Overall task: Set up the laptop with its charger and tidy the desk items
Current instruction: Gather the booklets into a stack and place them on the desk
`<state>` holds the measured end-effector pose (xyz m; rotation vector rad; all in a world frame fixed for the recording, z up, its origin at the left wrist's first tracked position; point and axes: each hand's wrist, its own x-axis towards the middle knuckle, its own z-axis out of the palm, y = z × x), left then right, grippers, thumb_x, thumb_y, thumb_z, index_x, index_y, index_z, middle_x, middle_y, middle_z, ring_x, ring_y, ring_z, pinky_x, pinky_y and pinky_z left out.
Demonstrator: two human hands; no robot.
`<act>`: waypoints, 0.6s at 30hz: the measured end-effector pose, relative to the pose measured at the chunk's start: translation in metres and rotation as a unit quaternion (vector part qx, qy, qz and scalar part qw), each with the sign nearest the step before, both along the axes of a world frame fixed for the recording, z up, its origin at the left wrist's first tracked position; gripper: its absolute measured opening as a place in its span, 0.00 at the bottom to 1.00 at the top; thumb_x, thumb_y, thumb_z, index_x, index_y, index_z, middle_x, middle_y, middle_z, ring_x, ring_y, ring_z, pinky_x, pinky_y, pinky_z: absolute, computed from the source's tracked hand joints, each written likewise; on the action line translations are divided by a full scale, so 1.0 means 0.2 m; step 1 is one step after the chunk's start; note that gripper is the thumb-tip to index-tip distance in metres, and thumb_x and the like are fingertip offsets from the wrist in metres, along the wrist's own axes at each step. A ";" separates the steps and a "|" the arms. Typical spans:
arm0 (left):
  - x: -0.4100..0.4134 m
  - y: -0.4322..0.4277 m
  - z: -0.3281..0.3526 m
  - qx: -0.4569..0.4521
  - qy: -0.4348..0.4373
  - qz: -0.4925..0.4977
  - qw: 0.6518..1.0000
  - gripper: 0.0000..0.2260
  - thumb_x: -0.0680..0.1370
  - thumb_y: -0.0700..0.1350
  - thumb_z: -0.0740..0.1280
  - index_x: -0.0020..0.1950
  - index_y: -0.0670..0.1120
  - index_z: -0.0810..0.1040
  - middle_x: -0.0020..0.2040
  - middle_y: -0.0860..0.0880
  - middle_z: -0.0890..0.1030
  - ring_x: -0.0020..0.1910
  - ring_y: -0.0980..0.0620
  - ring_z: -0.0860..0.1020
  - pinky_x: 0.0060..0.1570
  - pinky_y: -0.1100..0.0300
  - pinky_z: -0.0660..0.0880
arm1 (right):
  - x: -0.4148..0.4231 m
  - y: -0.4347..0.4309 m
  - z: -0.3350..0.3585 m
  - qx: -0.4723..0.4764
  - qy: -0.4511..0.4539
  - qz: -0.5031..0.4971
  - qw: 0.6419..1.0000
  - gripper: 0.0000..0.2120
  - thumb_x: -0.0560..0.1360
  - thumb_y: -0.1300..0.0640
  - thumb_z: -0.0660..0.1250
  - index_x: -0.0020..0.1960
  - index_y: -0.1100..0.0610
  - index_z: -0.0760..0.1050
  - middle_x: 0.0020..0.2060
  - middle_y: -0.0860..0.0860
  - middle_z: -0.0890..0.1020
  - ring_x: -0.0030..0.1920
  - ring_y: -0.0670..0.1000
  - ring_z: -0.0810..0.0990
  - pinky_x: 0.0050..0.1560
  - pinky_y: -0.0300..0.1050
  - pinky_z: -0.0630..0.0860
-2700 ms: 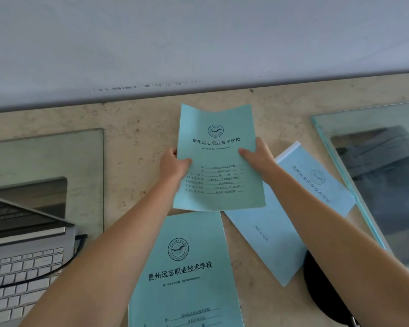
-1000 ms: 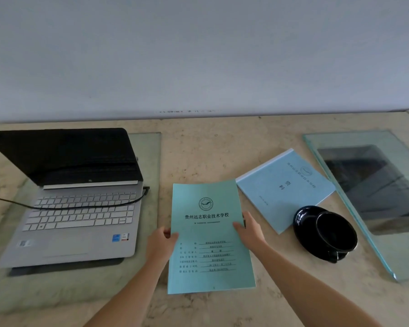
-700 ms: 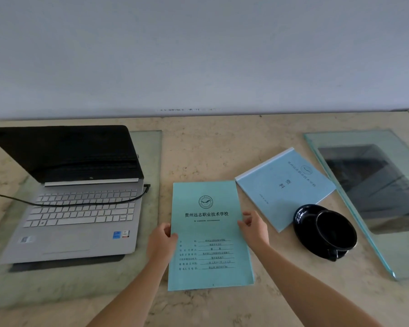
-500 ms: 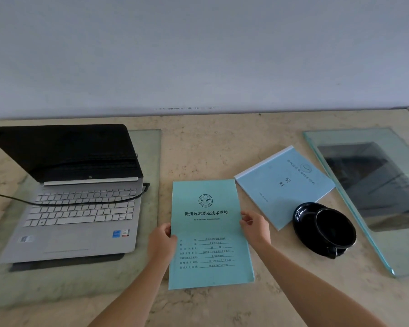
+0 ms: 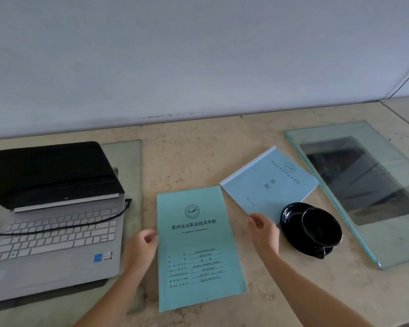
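An open silver laptop point(image 5: 54, 234) with a dark screen sits at the left on a glass pane point(image 5: 128, 161). A black charger cable point(image 5: 57, 228) lies across its keyboard and runs to its right side. A teal booklet point(image 5: 196, 246) lies flat in the middle of the desk. My left hand point(image 5: 139, 246) is at its left edge, fingers loosely curled and holding nothing. My right hand point(image 5: 263, 232) hovers just right of it, clear of the cover, over the near corner of a light blue booklet point(image 5: 269, 182) that lies askew.
A black cup on a black saucer point(image 5: 314, 228) stands right of my right hand, touching the blue booklet's corner. A second glass pane point(image 5: 387, 232) lies at the far right. A pale wall closes off the back of the beige stone desk point(image 5: 187, 156).
The teal booklet was carried toward me and laid flat beside the laptop. Both hands, which held its edges half a second ago, have let go and moved outward.
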<state>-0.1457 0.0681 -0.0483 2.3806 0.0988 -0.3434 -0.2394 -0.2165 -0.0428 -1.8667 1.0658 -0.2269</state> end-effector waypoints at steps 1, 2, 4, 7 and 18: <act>0.06 -0.03 0.02 -0.004 -0.008 -0.007 1.000 0.13 0.75 0.43 0.68 0.59 0.42 0.80 0.52 0.47 0.84 0.44 0.54 0.79 0.40 0.65 0.71 | -0.03 -0.04 0.00 0.010 -0.006 -0.034 0.999 0.06 0.75 0.58 0.67 0.50 0.53 0.81 0.41 0.45 0.82 0.47 0.48 0.81 0.42 0.39 0.72; 0.13 -0.07 0.06 -0.012 -0.015 -0.012 1.000 0.13 0.75 0.42 0.68 0.59 0.42 0.80 0.51 0.46 0.84 0.45 0.52 0.80 0.42 0.63 0.72 | -0.05 -0.07 0.01 0.014 -0.010 -0.057 0.998 0.07 0.76 0.58 0.66 0.51 0.55 0.81 0.42 0.46 0.82 0.47 0.49 0.81 0.44 0.40 0.71; 0.25 -0.23 0.12 -0.033 -0.029 -0.034 0.998 0.13 0.75 0.42 0.67 0.58 0.41 0.80 0.50 0.45 0.84 0.48 0.49 0.81 0.47 0.59 0.73 | -0.10 -0.10 0.02 0.014 -0.018 -0.083 0.996 0.08 0.76 0.61 0.65 0.54 0.57 0.79 0.45 0.49 0.82 0.50 0.52 0.81 0.47 0.42 0.71; 0.39 -0.51 0.19 -0.059 -0.044 -0.100 0.992 0.14 0.75 0.44 0.68 0.60 0.42 0.79 0.52 0.46 0.84 0.49 0.50 0.82 0.50 0.59 0.74 | -0.14 -0.10 0.03 0.033 -0.015 -0.101 0.994 0.13 0.76 0.62 0.64 0.60 0.58 0.76 0.54 0.51 0.80 0.55 0.51 0.78 0.55 0.44 0.71; 0.63 -1.22 0.06 0.067 0.049 -0.323 0.943 0.25 0.76 0.51 0.66 0.70 0.42 0.69 0.66 0.42 0.75 0.62 0.43 0.75 0.60 0.51 0.73 | -0.07 -0.06 0.05 0.118 0.011 -0.110 0.987 0.24 0.79 0.54 0.61 0.74 0.55 0.62 0.70 0.52 0.71 0.70 0.52 0.68 0.68 0.45 0.64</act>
